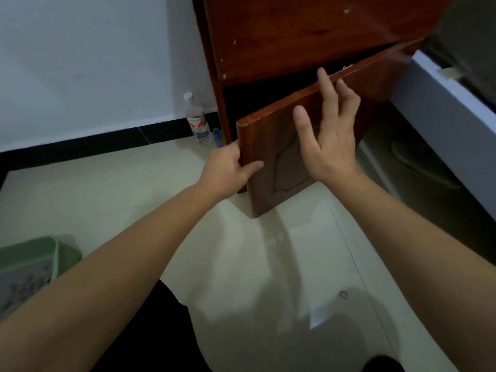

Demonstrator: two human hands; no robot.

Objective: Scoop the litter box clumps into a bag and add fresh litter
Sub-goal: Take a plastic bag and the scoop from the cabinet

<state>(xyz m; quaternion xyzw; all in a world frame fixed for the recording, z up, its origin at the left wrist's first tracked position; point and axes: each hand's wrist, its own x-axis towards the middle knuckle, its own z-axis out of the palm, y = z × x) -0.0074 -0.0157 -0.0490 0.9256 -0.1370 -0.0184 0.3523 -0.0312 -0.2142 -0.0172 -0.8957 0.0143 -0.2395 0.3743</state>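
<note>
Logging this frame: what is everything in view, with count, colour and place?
cabinet: one, reddish-brown wood, top centre
cabinet door: one, reddish-brown, swung open toward the camera
bottle: one, clear, white cap, red label, on the floor left of the cabinet
small blue item: one, blue, beside the bottle; too small to identify
litter box: one, green, grey litter inside, lower left
ledge: one, pale grey, right side
left hand: one, grips the cabinet door's free edge
right hand: one, fingers straight, at the cabinet door's top edge
</note>
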